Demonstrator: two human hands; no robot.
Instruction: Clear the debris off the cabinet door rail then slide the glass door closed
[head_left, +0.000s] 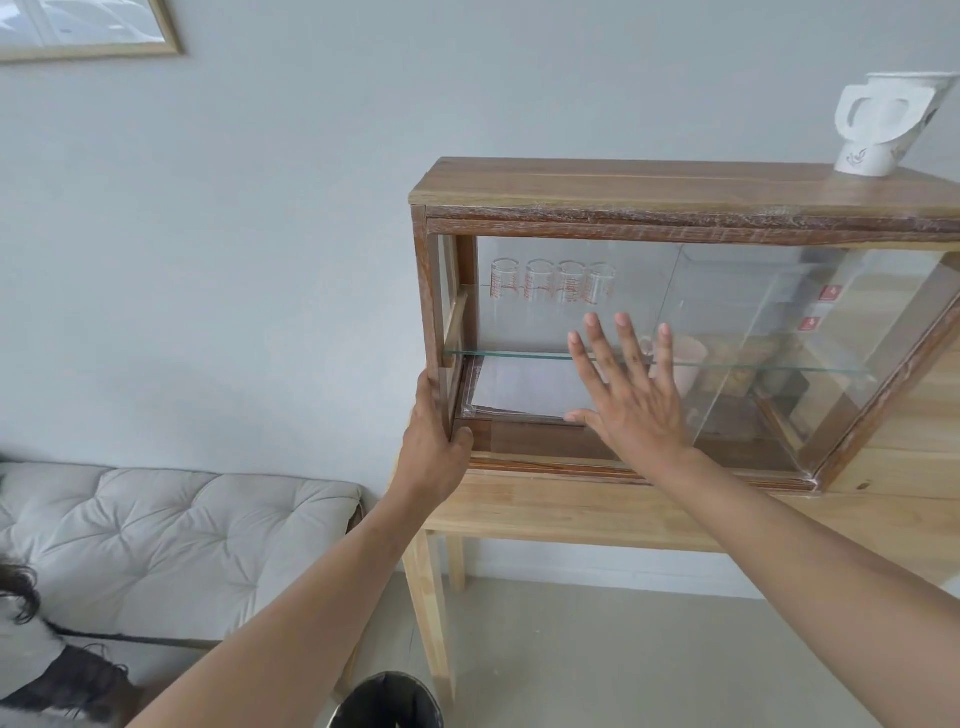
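A wooden cabinet (623, 187) with sliding glass doors stands on a light wooden table (571, 512). My left hand (434, 447) grips the cabinet's left front post near the bottom corner. My right hand (631, 395) lies flat with fingers spread on the glass door (561, 332), which covers the left half of the front. The bottom door rail (545, 464) runs under my right hand; I see no debris on the part that shows. Inside are several measuring glasses (553, 286) on a glass shelf (509, 355) and a pink mug (688, 361).
A white vase (883, 124) stands on the cabinet top at the right. A padded grey bench (171, 540) sits to the left by the wall. A black bin (387, 699) is on the floor below. A framed picture (88, 26) hangs upper left.
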